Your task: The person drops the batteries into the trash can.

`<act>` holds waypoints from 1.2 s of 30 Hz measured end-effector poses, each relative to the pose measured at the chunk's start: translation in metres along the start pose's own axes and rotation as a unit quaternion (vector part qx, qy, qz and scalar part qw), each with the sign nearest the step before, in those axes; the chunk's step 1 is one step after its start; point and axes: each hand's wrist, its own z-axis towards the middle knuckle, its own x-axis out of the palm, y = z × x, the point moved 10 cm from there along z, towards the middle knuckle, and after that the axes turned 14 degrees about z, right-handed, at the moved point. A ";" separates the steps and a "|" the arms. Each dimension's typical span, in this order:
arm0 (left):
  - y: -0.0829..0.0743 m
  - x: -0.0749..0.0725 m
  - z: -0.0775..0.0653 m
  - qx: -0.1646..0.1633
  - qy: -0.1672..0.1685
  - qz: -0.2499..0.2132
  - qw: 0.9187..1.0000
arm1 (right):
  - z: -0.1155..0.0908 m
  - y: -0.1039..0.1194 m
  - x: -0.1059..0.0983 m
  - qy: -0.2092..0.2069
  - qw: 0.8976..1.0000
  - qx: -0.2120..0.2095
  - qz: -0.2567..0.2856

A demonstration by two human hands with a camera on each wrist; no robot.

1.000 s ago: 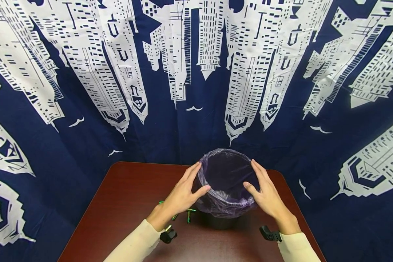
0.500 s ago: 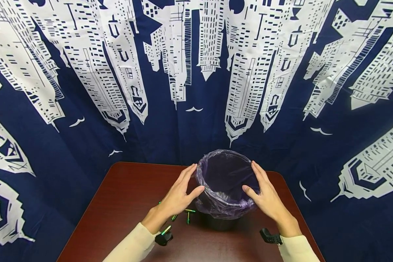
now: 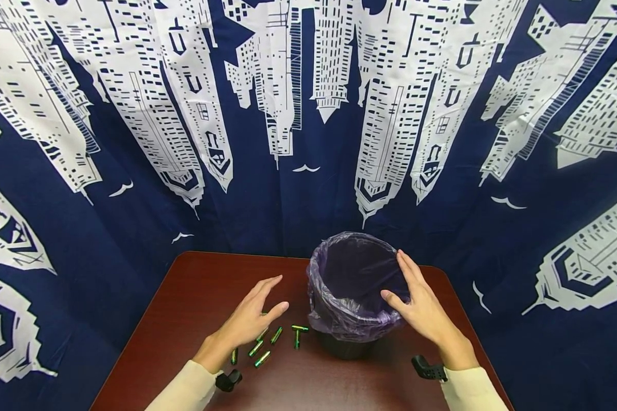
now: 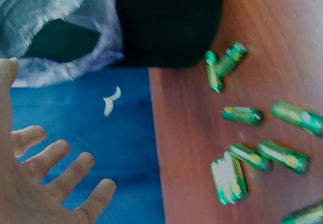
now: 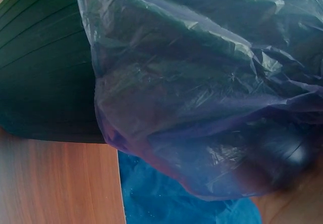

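In the head view a dark trash can (image 3: pixel 345 348) stands on the table, lined with a translucent purple trash bag (image 3: pixel 334 318) folded over its rim. My right hand (image 3: pixel 425 313) is at the can's right side, its extended fingers along the rim and thumb over the opening. The right wrist view is mostly filled by the bag (image 5: pixel 202 93). To the left of the can, my left hand (image 3: pixel 244 319) hovers with fingers spread, holding nothing. Several green batteries (image 3: pixel 262 358) lie loose beneath and beside it; the left wrist view shows more of the batteries (image 4: pixel 285 157).
The reddish-brown wooden table (image 3: pixel 200 285) reaches back to a navy curtain (image 3: pixel 257 211) printed with white buildings. Two of the green batteries (image 3: pixel 297 339) lie against each other just left of the can's base.
My left hand has left the bag's rim and moved left and toward me, over the batteries, uncovering several. My right hand stays about where it was at the rim.
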 end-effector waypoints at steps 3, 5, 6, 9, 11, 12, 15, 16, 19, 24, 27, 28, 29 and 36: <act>0.014 0.004 -0.007 -0.003 0.009 0.020 1.000 | -0.001 0.000 -0.001 0.002 1.000 0.001 0.000; 0.022 0.007 -0.012 -0.003 0.013 0.032 0.999 | -0.001 0.000 -0.001 0.005 1.000 0.005 0.000; 0.026 0.008 -0.015 -0.003 0.015 0.037 0.999 | -0.002 0.000 -0.001 0.006 1.000 0.008 0.000; 0.041 0.009 -0.026 -0.005 0.017 0.051 0.999 | 0.000 0.002 0.000 0.010 1.000 0.013 -0.002; 0.053 0.008 -0.034 -0.011 0.017 0.057 0.998 | 0.001 0.003 0.002 0.013 1.000 0.015 -0.004; 0.059 0.009 -0.039 -0.016 0.019 0.059 0.998 | 0.001 0.003 0.003 0.014 1.000 0.014 -0.004; 0.078 0.011 -0.051 -0.031 0.027 0.060 0.997 | 0.000 0.003 0.004 0.013 1.000 0.013 -0.005; 0.083 0.012 -0.055 -0.034 0.030 0.060 0.997 | 0.000 0.003 0.003 0.011 1.000 0.012 -0.004; 0.097 0.017 -0.067 -0.035 0.040 0.056 0.997 | -0.003 0.001 0.001 0.003 1.000 0.011 -0.004; 0.115 0.027 -0.086 -0.038 0.064 0.056 0.996 | -0.005 0.001 -0.002 0.001 1.000 0.012 -0.006; 0.124 0.030 -0.093 -0.049 0.076 0.065 0.994 | -0.003 0.001 -0.003 0.001 1.000 0.013 -0.005; 0.127 0.031 -0.094 -0.054 0.077 0.070 0.993 | -0.002 0.002 -0.003 0.001 1.000 0.013 -0.005; 0.129 0.031 -0.096 -0.057 0.078 0.075 0.993 | -0.002 0.002 -0.003 0.000 1.000 0.012 -0.005; 0.137 0.031 -0.103 -0.063 0.076 0.101 0.990 | -0.003 0.001 -0.003 0.000 1.000 0.015 -0.007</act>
